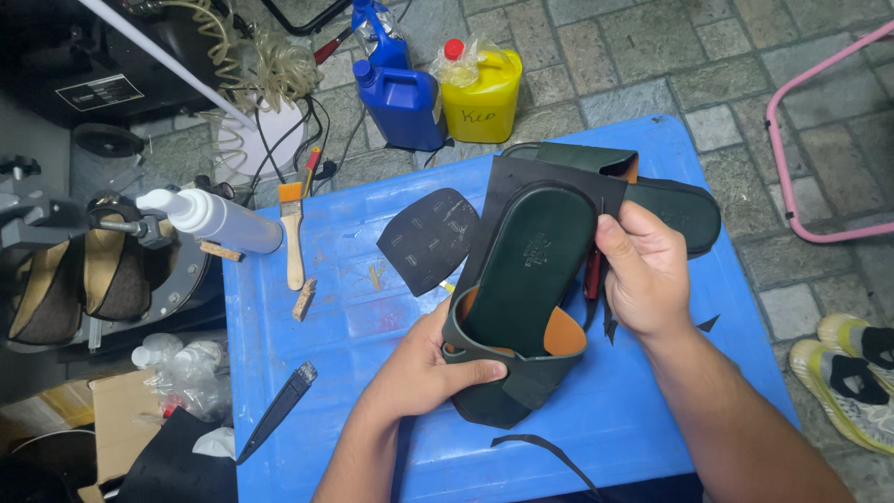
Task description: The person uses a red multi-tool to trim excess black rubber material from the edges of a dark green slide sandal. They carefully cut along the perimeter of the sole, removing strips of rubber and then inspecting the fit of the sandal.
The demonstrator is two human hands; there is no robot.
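Observation:
My left hand (424, 368) grips the strap end of a dark green slide sandal (526, 279), held above a blue table (345, 326). A black rubber sheet (521, 182) lies against the sandal's underside. My right hand (643, 270) pinches the sheet and the sandal's right edge, with a red-handled tool partly hidden behind the fingers. A second green sandal (670, 210) lies on the table behind my hands. A black half-sole piece (430, 237) rests to the left.
A paintbrush (293, 233), a dark knife (279, 410) and black rubber offcuts (549, 452) lie on the table. Blue (400, 98) and yellow (482, 88) jugs stand on the stone floor behind. A machine with shoes (84, 270) is at left, a pink frame (792, 140) at right.

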